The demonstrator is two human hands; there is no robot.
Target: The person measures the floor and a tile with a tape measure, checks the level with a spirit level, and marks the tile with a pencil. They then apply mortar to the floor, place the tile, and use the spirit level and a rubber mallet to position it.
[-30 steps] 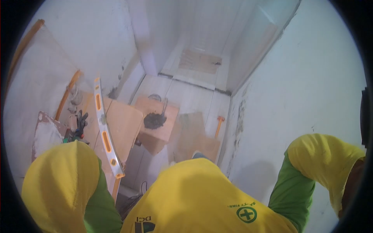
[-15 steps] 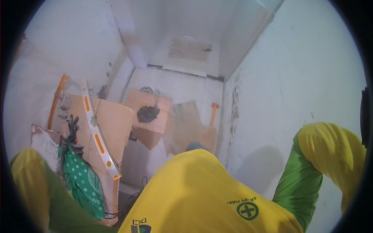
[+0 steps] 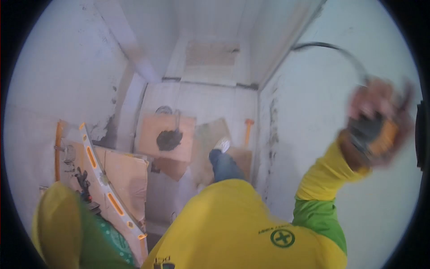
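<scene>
The right hand (image 3: 378,119) is up at the right edge of the head view, close to the white wall (image 3: 313,148), and badly smeared by motion. It seems wrapped around a dark-and-orange tool (image 3: 374,134), fingers closed on it, but the blur hides what the tool is and how the fingers sit. A black cable (image 3: 331,47) arcs from the hand up and leftward across the wall; where it joins the tool cannot be made out.

The left hand is not visible. Only its yellow sleeve (image 3: 58,219) shows at the lower left, cut off by the dark rim of the lens, so whether that hand is open or closed cannot be told.

Far below, past the yellow shirt (image 3: 228,224), one jeans leg ends in a pale shoe (image 3: 222,144) on the tiled floor (image 3: 201,105). Just left of the shoe, a dark mound of mortar (image 3: 169,140) sits on a tan board (image 3: 166,134), with an orange-handled tool (image 3: 247,130) standing near the wall on the other side. At the left a long spirit level (image 3: 105,184) with orange windows leans across another board (image 3: 130,175) — its lower end sits beside a green dotted bag (image 3: 114,240), mostly hidden behind the sleeve.
</scene>
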